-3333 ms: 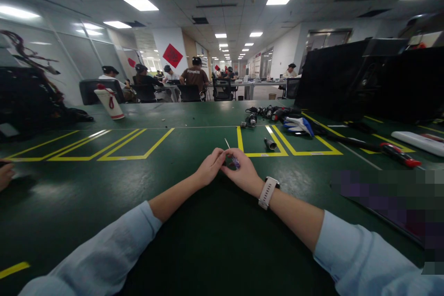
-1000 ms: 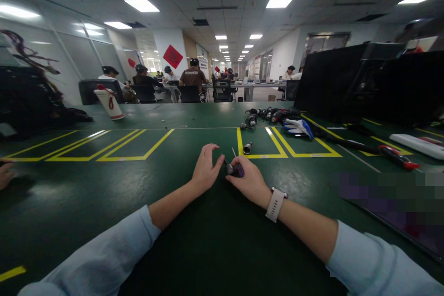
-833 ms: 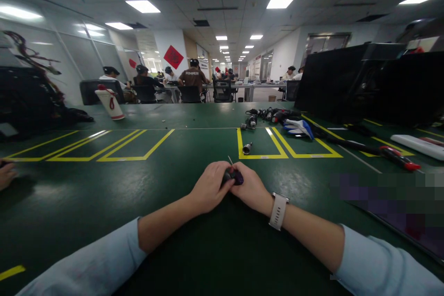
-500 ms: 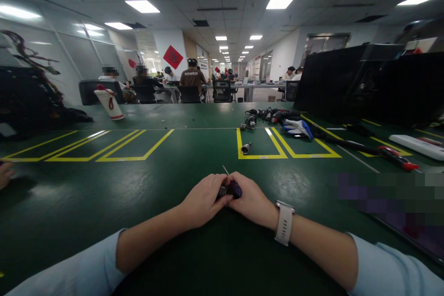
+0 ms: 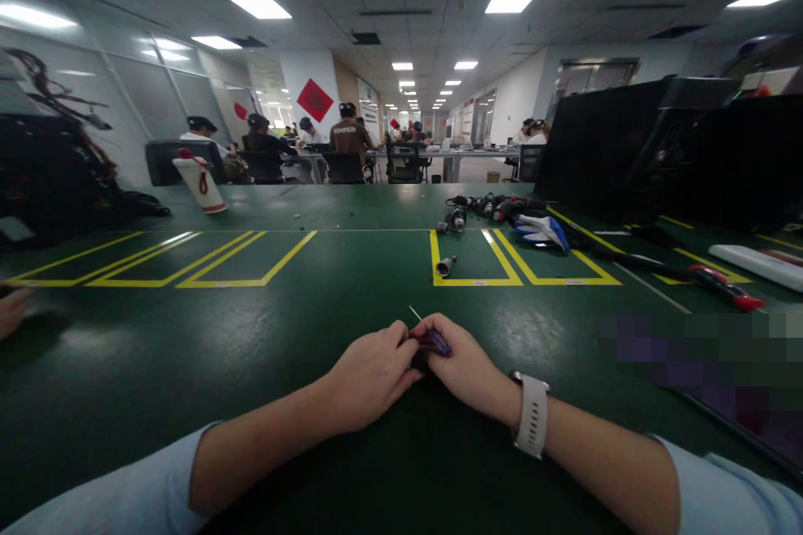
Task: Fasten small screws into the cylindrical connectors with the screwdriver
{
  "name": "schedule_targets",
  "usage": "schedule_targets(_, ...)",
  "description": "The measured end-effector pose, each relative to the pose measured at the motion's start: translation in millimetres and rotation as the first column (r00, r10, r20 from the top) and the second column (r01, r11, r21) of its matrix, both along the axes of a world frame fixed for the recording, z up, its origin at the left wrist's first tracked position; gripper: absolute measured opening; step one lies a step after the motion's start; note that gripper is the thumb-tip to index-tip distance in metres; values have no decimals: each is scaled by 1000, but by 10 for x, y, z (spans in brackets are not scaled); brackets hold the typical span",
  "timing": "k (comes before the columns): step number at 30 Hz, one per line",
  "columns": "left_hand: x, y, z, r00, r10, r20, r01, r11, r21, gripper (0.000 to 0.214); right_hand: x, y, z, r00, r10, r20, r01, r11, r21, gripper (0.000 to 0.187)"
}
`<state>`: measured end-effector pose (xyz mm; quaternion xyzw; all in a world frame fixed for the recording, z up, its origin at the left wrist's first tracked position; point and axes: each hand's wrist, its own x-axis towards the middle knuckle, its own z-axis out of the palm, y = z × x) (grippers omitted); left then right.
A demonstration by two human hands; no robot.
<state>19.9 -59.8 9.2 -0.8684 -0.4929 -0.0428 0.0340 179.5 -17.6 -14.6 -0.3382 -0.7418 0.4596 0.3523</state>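
Just above the green table, my two hands meet, fingertips touching or nearly so. My right hand (image 5: 465,364), with a white-strapped watch on its wrist, is closed around a screwdriver (image 5: 441,343). Its purple handle shows at the fingers, and a thin metal shaft points up and left beyond them. My left hand (image 5: 375,374) has its fingers bent and pinched against a dark part, mostly hidden between the hands, whose kind I cannot make out. Ahead of the hands, a metal socket-like piece (image 5: 446,267) lies inside a yellow taped box.
Farther back are a pile of dark connectors and cables (image 5: 486,207), a white-and-blue glove (image 5: 540,231) and a red-and-black handled tool (image 5: 721,284). A white cup (image 5: 202,185) stands back left. Another person's hand (image 5: 11,309) is at the left edge. Black monitors (image 5: 615,142) stand right.
My hands have shifted slightly right and the screwdriver has turned a little. The left fingers have moved over the dark part, which is now more hidden.
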Motion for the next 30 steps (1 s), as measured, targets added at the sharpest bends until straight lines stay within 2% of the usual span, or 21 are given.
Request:
schedule_targets(4,30,-15,22,975,-140,-175,161,980,114,19,-22,-66,-3,999,-3,40,1,999,54,36)
schedule_targets(8,30,14,-1,925,-195,-327,269,942,199,21,-37,-93,-43,999,10,36,-12,998,61,40)
schedule_targets(11,9,49,-4,906,-225,-359,317,922,223,26,-41,-90,-41,1000,-9,22,8,999,51,36)
schedule_targets(14,-49,83,25,936,-213,-281,269,947,176,36,-24,-81,1,999,-40,-27,40,999,6,25)
schedule_targets(17,-156,117,56,993,-111,-48,113,992,51,47,18,-69,55,987,-97,-125,85,991,-101,21)
schedule_targets(19,-240,141,59,992,-25,124,32,998,-49,52,52,-62,84,962,-162,-220,129,979,-159,25)
schedule_targets(22,-340,174,31,954,94,284,-55,989,-140,42,96,-63,109,909,-245,-339,188,963,-192,28)
schedule_targets(24,-374,190,12,933,115,341,-60,984,-166,35,113,-70,111,894,-259,-365,186,957,-223,31)
schedule_targets(26,-382,194,13,931,81,357,-20,985,-170,32,121,-80,104,896,-259,-362,175,952,-249,34)
schedule_targets(30,-325,155,73,972,-78,223,103,989,-102,38,112,-87,73,910,-250,-332,174,954,-243,34)
